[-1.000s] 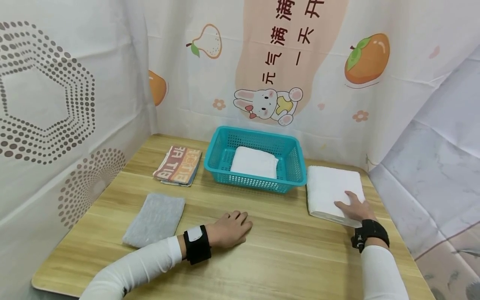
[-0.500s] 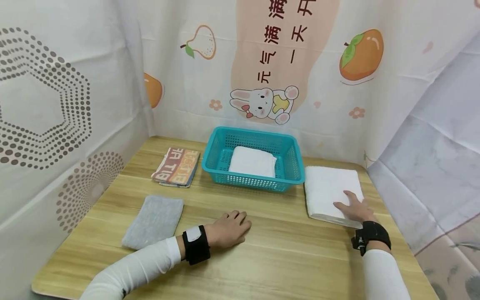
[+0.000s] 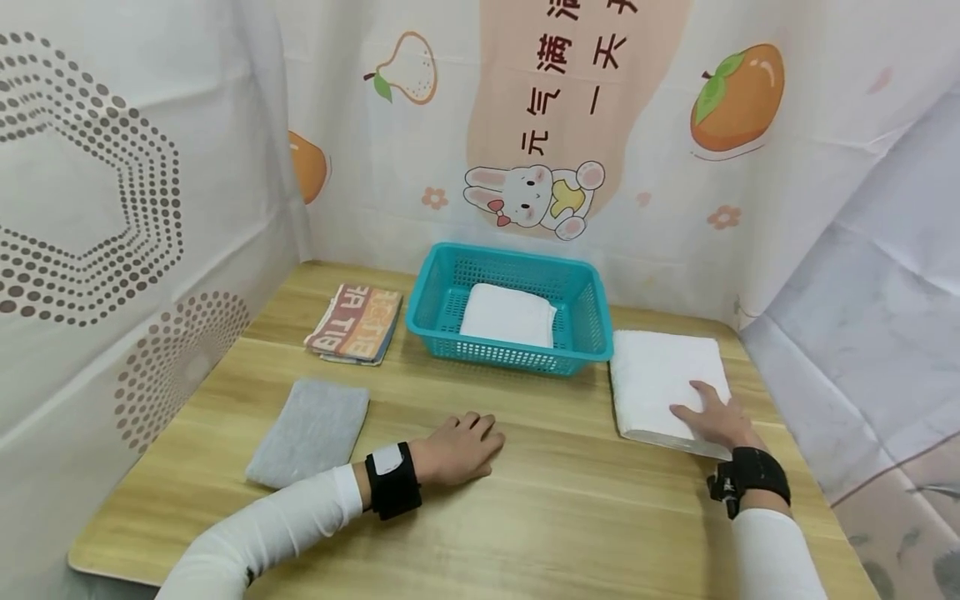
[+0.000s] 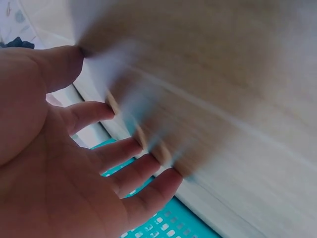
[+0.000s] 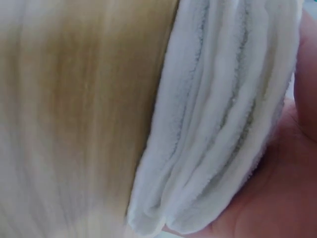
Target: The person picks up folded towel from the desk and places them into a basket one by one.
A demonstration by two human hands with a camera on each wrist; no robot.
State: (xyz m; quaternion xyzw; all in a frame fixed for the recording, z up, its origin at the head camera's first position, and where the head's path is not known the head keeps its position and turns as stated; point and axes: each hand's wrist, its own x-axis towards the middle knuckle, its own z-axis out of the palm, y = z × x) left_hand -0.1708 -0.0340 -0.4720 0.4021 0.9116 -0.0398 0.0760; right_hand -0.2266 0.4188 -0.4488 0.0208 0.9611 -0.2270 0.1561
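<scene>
A thick folded white towel (image 3: 656, 371) lies at the right side of the wooden table (image 3: 570, 500). My right hand (image 3: 718, 419) rests on its near right corner, thumb and fingers spread over the top. In the right wrist view the palm (image 5: 277, 183) is against the towel's stacked layers (image 5: 213, 114). My left hand (image 3: 456, 450) rests on the bare wood near the middle, holding nothing. The left wrist view shows its fingertips (image 4: 171, 178) touching the table, fingers slightly bent. A folded grey cloth (image 3: 311, 433) lies to its left.
A teal plastic basket (image 3: 510, 354) stands at the back middle with a folded white cloth (image 3: 508, 315) inside. Left of it lies a folded patterned towel (image 3: 352, 325) with lettering. Printed curtains (image 3: 375, 167) hang behind the table and at both sides.
The head view has shifted slightly. Both hands keep their places, the right on the white towel and the left on the table.
</scene>
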